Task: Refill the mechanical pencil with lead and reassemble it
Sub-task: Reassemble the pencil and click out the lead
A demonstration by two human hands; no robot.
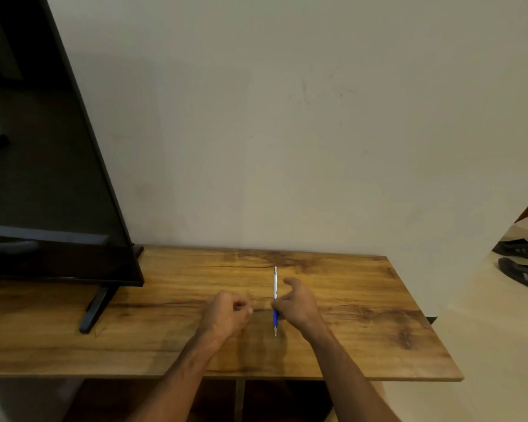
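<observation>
The right hand (297, 303) is pinching the mechanical pencil (275, 300) at its blue grip, thumb and first fingers pressed together on it, while the other fingers are curling loosely away toward twelve o'clock. The pencil is standing nearly along the twelve-to-six line in the picture: its silver end is pointing to twelve o'clock, toward the wall (287, 132), and its metal tip is pointing to six o'clock, toward the person. Whether the tip is touching the wood or hanging just above it cannot be told. The pale barrel is showing above the hand and the blue part below it.

The left hand (227, 313) is sitting at nine o'clock from the pencil, near it but apart. It is curled into a loose fist, thumb pressed against the forefinger; whether anything small is being held in that pinch is too fine to make out. Both bare forearms are reaching in from six o'clock.

The wooden surface (378, 315) is carrying the scene, with dark grain running across it. At nine o'clock a black television (43, 147) is leaning on its stand foot (93, 312), well apart from the hands. At three o'clock, off the surface, dark shoes (521, 263) are lying on the floor.
</observation>
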